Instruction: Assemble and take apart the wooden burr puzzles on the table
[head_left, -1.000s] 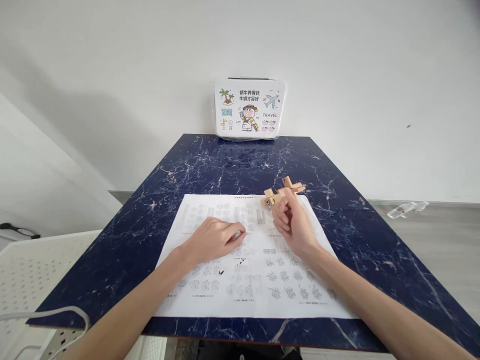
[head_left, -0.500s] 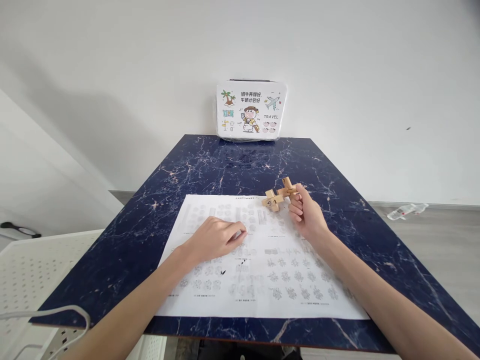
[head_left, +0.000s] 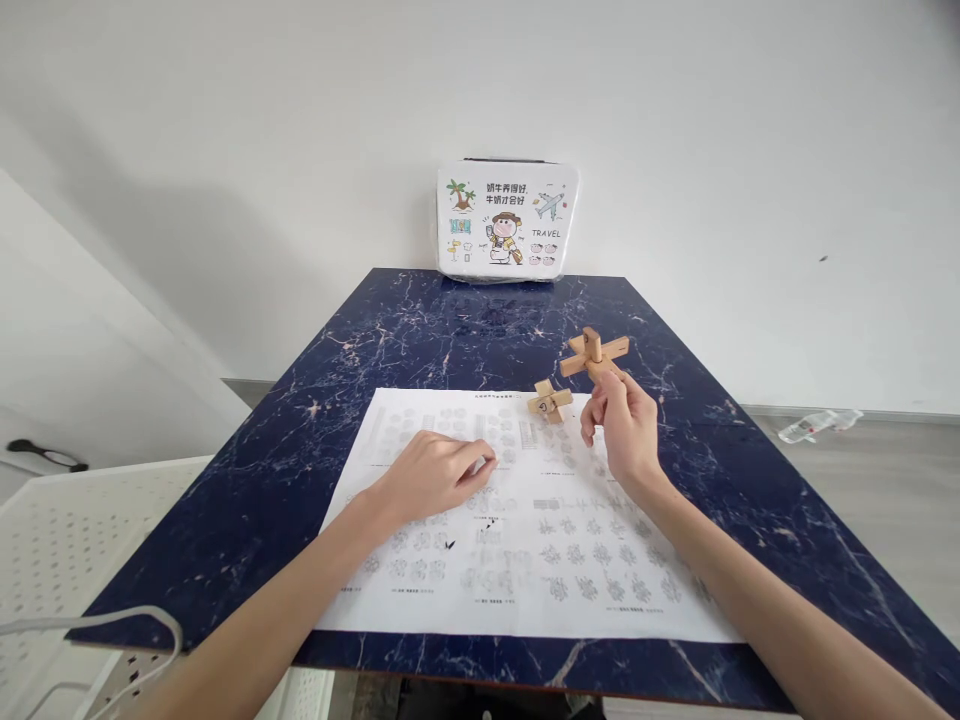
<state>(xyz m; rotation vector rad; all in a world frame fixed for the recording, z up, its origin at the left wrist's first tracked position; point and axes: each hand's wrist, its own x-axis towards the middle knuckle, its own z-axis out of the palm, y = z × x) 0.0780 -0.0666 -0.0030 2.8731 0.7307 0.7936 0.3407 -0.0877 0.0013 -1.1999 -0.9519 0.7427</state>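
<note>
My right hand (head_left: 624, 425) pinches one arm of a wooden interlocking puzzle (head_left: 596, 355), a burr of crossed sticks, near the sheet's upper right edge. Just left of it a second, smaller wooden puzzle (head_left: 550, 402) with a dark mark on one stick rests on the top edge of the paper. Resting on the printed instruction sheet (head_left: 525, 580) is my left hand (head_left: 442, 472), its fingers curled and thumb against the fingertips. Whether anything lies inside that left hand is hidden.
The dark blue marble-patterned table (head_left: 405, 330) meets a white wall. A white case (head_left: 508, 222) with cartoon prints stands at its far edge. Small black bits (head_left: 450, 545) lie on the sheet. A white cable (head_left: 97, 618) and perforated white surface (head_left: 67, 530) are at left; a plastic bottle (head_left: 817, 425) lies right.
My right hand has lifted and turned the larger wooden puzzle, moving it up and right, away from the smaller one. The left hand stays in place on the paper.
</note>
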